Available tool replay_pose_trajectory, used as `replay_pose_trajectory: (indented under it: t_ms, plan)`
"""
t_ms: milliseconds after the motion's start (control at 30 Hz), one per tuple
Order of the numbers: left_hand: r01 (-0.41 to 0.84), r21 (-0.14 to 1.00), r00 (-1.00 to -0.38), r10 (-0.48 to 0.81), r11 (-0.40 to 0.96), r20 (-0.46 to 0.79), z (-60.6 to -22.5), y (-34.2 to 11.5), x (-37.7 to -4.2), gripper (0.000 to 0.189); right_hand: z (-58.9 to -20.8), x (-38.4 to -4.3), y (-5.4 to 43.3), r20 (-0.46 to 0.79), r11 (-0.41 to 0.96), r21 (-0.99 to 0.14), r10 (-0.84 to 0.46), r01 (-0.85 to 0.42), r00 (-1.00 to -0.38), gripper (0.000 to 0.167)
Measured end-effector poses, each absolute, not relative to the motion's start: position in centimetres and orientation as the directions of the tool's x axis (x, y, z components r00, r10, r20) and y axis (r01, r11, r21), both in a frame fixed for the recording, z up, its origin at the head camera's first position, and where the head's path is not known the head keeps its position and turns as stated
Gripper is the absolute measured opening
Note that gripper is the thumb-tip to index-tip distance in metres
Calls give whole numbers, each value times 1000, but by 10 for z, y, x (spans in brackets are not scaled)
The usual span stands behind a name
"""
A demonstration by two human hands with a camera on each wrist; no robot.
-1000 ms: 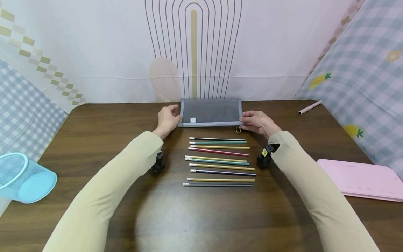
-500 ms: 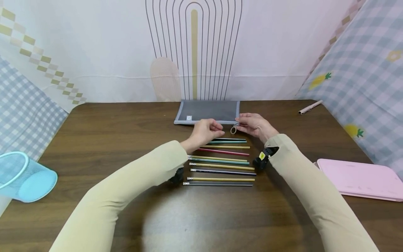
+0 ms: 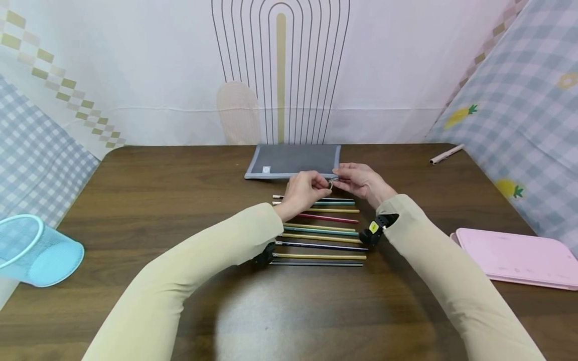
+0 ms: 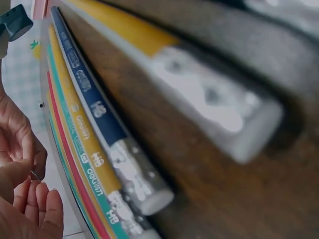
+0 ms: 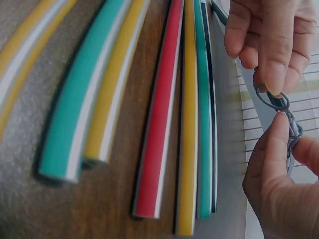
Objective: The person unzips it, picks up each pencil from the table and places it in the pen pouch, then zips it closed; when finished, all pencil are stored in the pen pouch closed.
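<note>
A grey mesh zip pouch (image 3: 298, 159) with a pale blue border lies at the far edge of the table. My left hand (image 3: 302, 191) pinches its zipper pull ring (image 5: 273, 104) between thumb and fingers. At the pouch's near right corner, my right hand (image 3: 363, 183) grips the zip end between thumb and fingertips, close beside the ring. Several pencils with white erasers, among them a dark blue pencil (image 4: 87, 82) and a red pencil (image 5: 158, 124), lie in a row in front of the pouch. My left hand and forearm cover some of their eraser ends in the head view.
On the left, a light blue mesh cup (image 3: 54, 258) lies on its side. A pink flat case (image 3: 519, 255) rests at the right, beside my right forearm. Near the far right corner is a pale pen (image 3: 446, 154). White patterned cloth (image 3: 171, 75) hangs behind the table.
My left hand has let go of the pouch's left side, moved right across the front and taken hold of the zipper ring. The pouch has shifted slightly left, with my right hand still at its corner.
</note>
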State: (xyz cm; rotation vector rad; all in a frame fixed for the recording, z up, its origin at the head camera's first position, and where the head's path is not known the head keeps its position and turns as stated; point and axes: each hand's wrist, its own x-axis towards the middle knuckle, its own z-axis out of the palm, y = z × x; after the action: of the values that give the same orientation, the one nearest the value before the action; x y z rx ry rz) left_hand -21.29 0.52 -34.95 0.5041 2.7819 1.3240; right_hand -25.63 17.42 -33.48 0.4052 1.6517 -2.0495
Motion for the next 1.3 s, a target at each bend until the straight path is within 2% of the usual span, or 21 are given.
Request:
replay_pose_trajectory:
  t_ms: [167, 333, 800, 1033, 1300]
  plan:
    - [332, 711, -934, 321, 620, 156, -349, 5, -215, 9, -334, -255, 176, -495, -157, -840, -172, 520, -852, 11]
    - [293, 725, -949, 284, 623, 139, -348, 2, -218, 9, -333, -255, 177, -481, -119, -856, -172, 502, -860, 12]
    - [223, 719, -967, 243, 658, 78, -344, -15, -224, 8, -333, -255, 179, -469, -60, -875, -140, 480, -872, 18]
    - [196, 728, -970, 237, 657, 47, -345, -30, -225, 8, -333, -250, 188, -470, -23, -880, -113, 475, -875, 29]
    - [193, 703, -973, 226, 685, 47, -343, -44, -227, 10, -336, -251, 198, -436, -69, -890, -165, 451, -885, 21]
